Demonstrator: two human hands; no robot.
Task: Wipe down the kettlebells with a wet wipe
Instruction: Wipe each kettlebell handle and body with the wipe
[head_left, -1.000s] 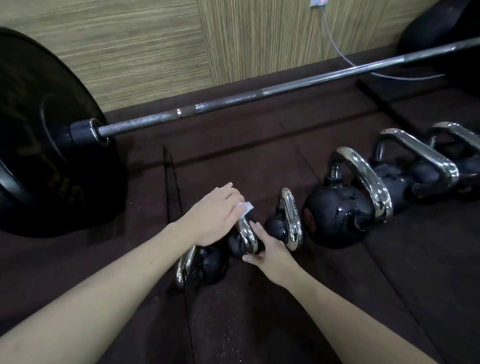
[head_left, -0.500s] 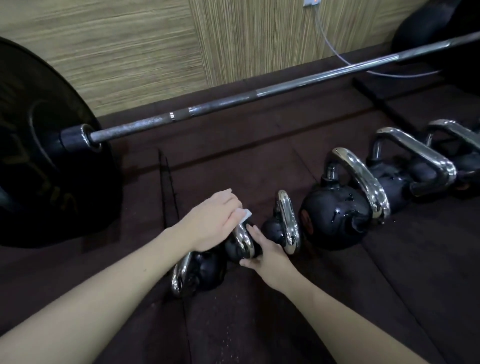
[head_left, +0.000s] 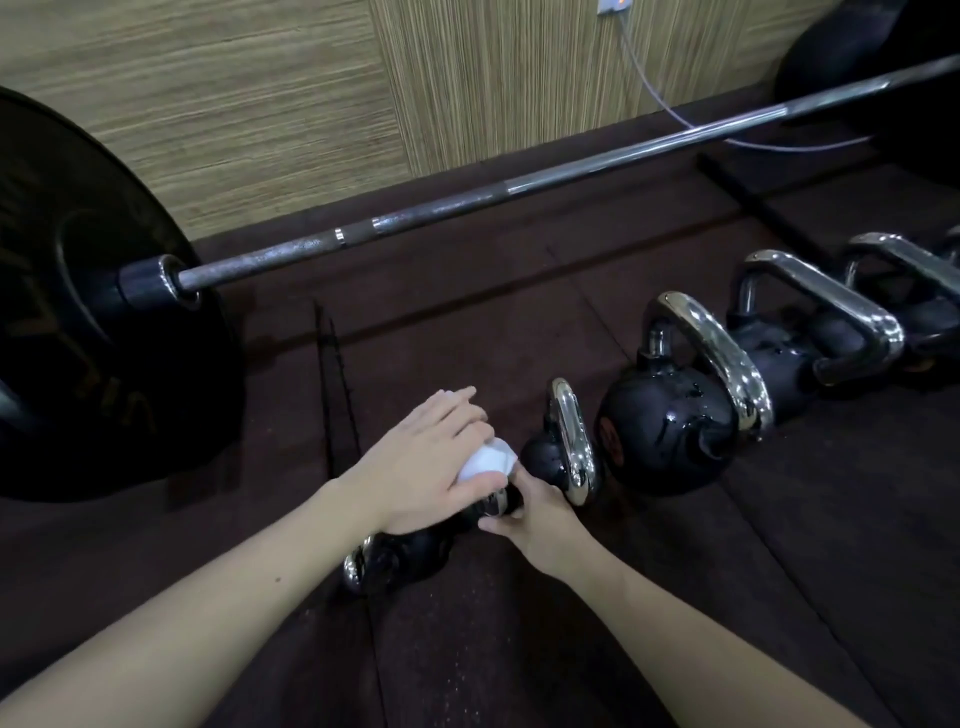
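Several black kettlebells with chrome handles stand in a row on the dark floor mat. My left hand (head_left: 428, 462) presses a bunched white wet wipe (head_left: 488, 461) onto the handle of a small kettlebell (head_left: 496, 506), which is mostly hidden under both hands. My right hand (head_left: 540, 512) rests against that kettlebell's right side and steadies it. The nearest small kettlebell (head_left: 400, 558) lies under my left wrist. To the right stand another small one (head_left: 563, 447), a larger wet-looking one (head_left: 670, 421) and two bigger ones (head_left: 810, 332).
A loaded barbell (head_left: 467, 208) crosses the floor behind the row, with its big black plate (head_left: 78, 322) at the left. A wood-pattern wall (head_left: 260, 104) and a grey cable (head_left: 654, 88) lie beyond. Another dark plate (head_left: 872, 67) sits at the top right.
My left hand has slid the wipe down over the small kettlebell's handle, so the wipe shows more and the chrome handle is covered. My right hand stays against it.
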